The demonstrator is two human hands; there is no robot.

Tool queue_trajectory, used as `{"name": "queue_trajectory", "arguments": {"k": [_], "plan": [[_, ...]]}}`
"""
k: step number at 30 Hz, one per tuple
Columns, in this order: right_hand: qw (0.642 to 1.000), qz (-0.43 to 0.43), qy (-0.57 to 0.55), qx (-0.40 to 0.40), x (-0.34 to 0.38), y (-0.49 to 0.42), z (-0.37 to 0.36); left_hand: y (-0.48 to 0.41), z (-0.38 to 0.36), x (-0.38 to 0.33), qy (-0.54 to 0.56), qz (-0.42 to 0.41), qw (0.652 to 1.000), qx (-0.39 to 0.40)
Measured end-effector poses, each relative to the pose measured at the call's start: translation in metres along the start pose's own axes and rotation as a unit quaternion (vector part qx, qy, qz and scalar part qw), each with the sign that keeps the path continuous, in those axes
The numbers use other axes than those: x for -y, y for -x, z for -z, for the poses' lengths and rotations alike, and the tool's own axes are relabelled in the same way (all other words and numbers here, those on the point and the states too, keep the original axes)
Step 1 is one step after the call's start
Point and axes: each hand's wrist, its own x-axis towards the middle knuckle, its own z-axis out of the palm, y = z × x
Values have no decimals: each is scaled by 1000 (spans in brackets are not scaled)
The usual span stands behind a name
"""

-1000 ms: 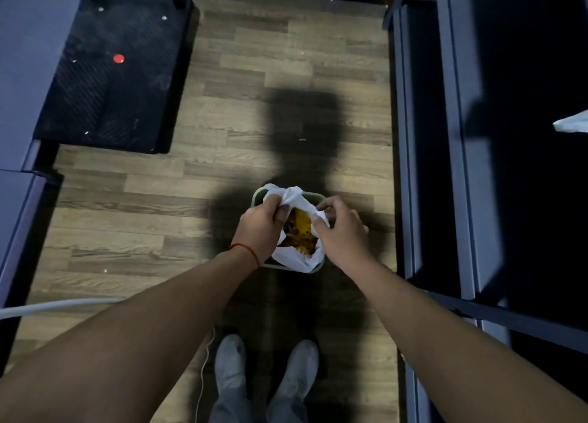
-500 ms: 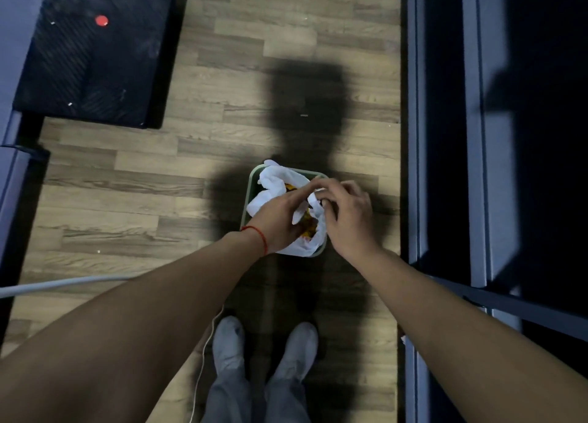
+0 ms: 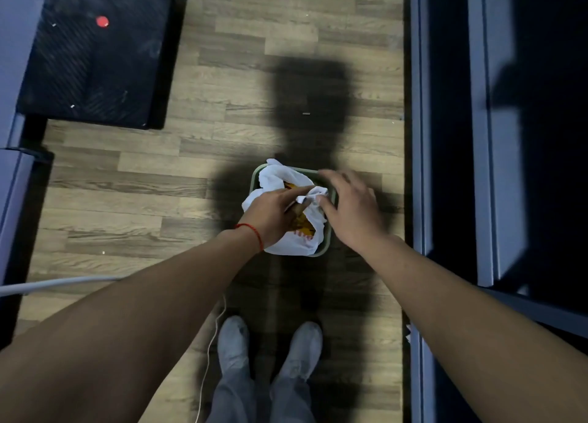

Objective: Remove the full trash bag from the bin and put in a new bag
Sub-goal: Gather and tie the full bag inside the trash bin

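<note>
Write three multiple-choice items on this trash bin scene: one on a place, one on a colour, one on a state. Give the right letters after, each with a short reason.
1. Where does the bin stand?
A. on the black mat
B. on the wood floor just ahead of the person's feet
C. inside the dark shelving

2. What colour is the band on the wrist of the left hand?
A. red
B. blue
C. yellow

3. How is the white trash bag now?
A. lifted clear of the bin
B. knotted shut, lying on the floor
C. in the bin, top open, both hands at its edge

Answers:
1 B: the bin sits on floor planks beyond the shoes.
2 A: a thin red band circles that wrist.
3 C: orange contents show through the open top, while the right hand and the left meet on bunched plastic.
</note>
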Motion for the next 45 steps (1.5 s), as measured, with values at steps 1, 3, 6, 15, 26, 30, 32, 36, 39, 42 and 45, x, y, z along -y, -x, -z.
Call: {"name": "queue_trajectory", "arguments": {"k": [1,3,6,15,26,30,32,36,39,42,45], "plan": [[1000,1,2,23,0,-1,-2,1,3,-2,1,15,1000,14],[1000,-6,-6,24,0,-1,-6,4,7,-6,16,40,998,41],[999,-34,-14,-3,4,4,-5,5,9,-10,48,61,995,56],[997,22,-63,-34,-4,29,-27,-5,3,-18,151,107,982,44],[999,-34,-39,-8,-13,-6,-34,-6,10,3,40,134,990,-5],[993,-39,-34,103,-1,-46,-42,-10,6,14,-80,97,991,-51],[991,-40,-34,125,3,-61,-51,-12,4,20,-95,88,990,-60],[984,-44,-46,166,7,-78,-62,-16,2,32,-73,68,991,-90],[980,-52,-65,178,1,-81,-65,-19,-1,36,-59,57,992,-100],[976,-39,-84,195,-6,-79,-63,-22,-6,40,-53,83,990,-104],[973,-16,-75,216,-9,-75,-63,-23,-8,43,-28,80,990,-113]]}}
